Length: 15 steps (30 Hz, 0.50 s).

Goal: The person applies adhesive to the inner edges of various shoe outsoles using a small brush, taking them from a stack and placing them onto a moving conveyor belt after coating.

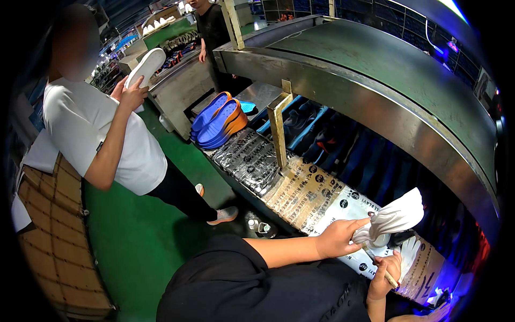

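My left hand (340, 239) grips a soft, gathered white fabric piece (399, 214), which stands up above the fingers; its exact kind I cannot make out. Just below it, my right hand (385, 272) is closed round a thin, light-coloured stick handle (392, 280) slanting up toward the fabric; the handle's upper end is partly hidden. Beside the right hand lies a white glove-like piece (410, 252) on the bench. Both hands are over a ledge wrapped in printed white plastic (343, 206) and brown tape (303, 188).
Blue and orange shoe soles (222, 123) stand at the ledge's far end. A metal-sided conveyor (365, 80) runs along the right, with dark shoe parts below. At left, a person in white (107, 134) holds a white sole (146, 67). Bottles (263, 226) stand on the green floor.
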{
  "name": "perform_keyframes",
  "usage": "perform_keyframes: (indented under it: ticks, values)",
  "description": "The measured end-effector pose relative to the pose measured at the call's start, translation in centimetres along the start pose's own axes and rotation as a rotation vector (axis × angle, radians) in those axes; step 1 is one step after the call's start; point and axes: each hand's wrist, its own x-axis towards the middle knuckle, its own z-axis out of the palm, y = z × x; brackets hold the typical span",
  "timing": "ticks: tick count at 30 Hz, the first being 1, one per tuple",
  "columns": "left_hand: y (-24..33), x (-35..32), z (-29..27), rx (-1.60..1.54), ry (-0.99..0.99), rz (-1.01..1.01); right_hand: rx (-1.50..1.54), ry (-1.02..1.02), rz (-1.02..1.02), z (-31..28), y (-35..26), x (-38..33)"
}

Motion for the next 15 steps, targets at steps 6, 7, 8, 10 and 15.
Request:
perform_keyframes:
  ticks: [6, 7, 8, 10, 15]
  values:
    - [-0.42, -0.13, -0.07, -0.013, 0.010, 0.025, 0.140, 0.081, 0.051, -0.28, 0.63, -0.20]
    - [-0.48, -0.15, -0.05, -0.025, -0.002, 0.023, 0.140, 0.081, 0.048, -0.17, 0.55, -0.16]
    - [-0.50, -0.16, -0.04, -0.025, -0.001, 0.024, 0.128, 0.062, 0.046, 0.02, 0.50, -0.16]
    - [-0.56, -0.15, 0.01, -0.019, 0.004, 0.068, 0.074, 0.019, 0.036, 0.36, 0.51, -0.24]
    - [-0.71, -0.08, -0.04, -0.015, 0.039, 0.095, 0.110, 0.009, 0.059, 0.30, 0.68, -0.44]
